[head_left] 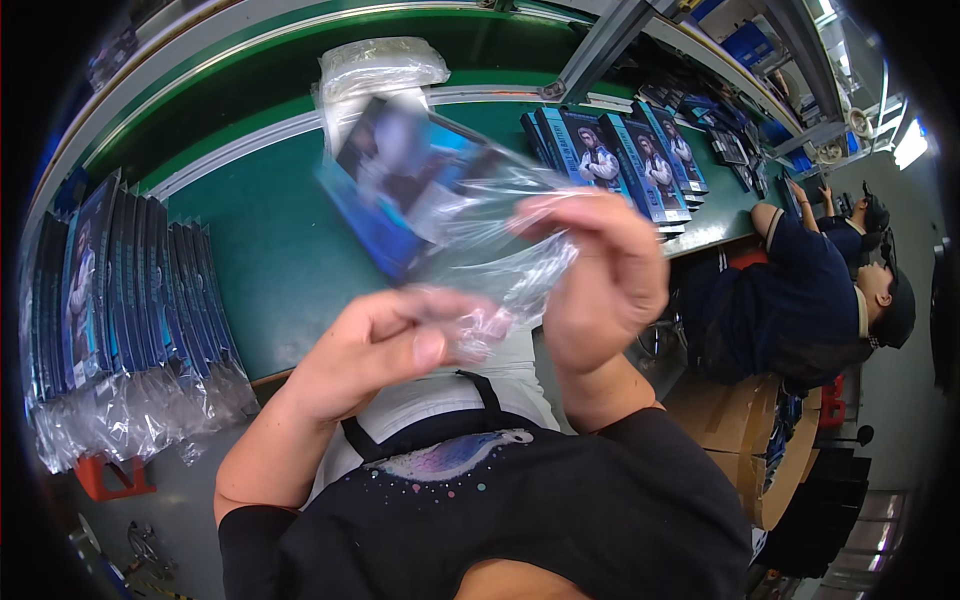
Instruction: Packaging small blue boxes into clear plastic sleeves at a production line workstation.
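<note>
A flat black-and-blue printed box (372, 215) hangs tilted over the green table, blurred by motion. It sits in a clear plastic bag (500, 245), whose loose end stretches toward me. My left hand (385, 345) is closed on the near lower part of that film, thumb along the fingers. My right hand (608, 275) grips the bag's other side with bent fingers, higher and to the right. Neither hand touches the box itself.
Several bagged boxes (120, 290) stand in a row at the left. A pile of clear bags (385, 65) lies at the back; stacked boxes (610, 165) are at the right. A seated person (780, 290) and an open carton (730, 420) are on my right.
</note>
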The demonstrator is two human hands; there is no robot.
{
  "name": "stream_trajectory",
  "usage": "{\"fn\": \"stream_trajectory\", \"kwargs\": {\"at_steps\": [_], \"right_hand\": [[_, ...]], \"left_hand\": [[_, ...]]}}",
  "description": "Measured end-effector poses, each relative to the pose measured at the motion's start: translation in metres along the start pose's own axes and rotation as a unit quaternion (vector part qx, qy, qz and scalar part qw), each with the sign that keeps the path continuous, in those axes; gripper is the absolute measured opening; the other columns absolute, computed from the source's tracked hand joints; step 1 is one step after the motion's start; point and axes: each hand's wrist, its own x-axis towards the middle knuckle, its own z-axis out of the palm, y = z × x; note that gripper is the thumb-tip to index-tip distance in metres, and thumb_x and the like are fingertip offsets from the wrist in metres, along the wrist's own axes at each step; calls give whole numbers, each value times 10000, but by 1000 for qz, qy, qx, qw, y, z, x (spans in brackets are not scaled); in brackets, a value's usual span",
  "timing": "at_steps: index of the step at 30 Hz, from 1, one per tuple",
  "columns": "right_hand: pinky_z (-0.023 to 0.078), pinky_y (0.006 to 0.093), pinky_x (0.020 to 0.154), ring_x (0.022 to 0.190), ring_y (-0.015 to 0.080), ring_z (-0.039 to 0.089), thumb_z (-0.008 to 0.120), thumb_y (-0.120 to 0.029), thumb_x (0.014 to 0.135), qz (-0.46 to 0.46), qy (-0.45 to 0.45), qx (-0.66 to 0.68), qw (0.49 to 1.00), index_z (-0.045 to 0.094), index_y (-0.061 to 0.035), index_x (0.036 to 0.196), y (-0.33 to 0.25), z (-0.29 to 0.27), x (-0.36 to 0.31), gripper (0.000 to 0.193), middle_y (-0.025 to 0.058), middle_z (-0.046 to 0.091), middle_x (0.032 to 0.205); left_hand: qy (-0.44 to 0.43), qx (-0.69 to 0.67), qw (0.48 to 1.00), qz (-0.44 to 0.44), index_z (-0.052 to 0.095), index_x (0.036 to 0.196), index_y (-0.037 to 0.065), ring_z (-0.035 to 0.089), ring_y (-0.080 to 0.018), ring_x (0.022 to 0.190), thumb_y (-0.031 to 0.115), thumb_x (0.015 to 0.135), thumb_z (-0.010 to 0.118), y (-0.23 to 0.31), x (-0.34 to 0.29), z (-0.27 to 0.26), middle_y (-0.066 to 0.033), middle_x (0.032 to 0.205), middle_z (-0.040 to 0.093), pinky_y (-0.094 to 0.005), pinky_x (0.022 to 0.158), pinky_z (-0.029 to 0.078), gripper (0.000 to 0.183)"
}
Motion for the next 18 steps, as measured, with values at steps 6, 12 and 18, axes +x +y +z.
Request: {"fn": "stream_trajectory", "kwargs": {"at_steps": [6,12,18], "right_hand": [[410,243,571,667,125,468,434,59,910,61,39,79,994,433,-13,1011,-16,18,2,124,103,515,817],[494,340,633,707,253,608,619,21,746,24,-329,82,940,596,-31,1160,-31,62,-22,418,117,602,829],[480,335,774,866,259,601,592,47,801,-33,-53,-98,993,609,47,1094,1,23,-12,293,141,628,927]], "left_hand": [[46,-71,992,-96,507,1236,-83,602,-269,1068,385,978,447,2,-12,-21,-185,1138,610,-381,916,491,538],[58,-227,971,48,335,1412,-22,581,-130,978,219,970,428,-25,0,-15,-129,1076,618,-290,822,480,512],[262,-167,949,48,323,1417,-13,631,-208,980,-59,769,478,-8,-14,-15,-169,1175,595,-316,863,514,668]]}}
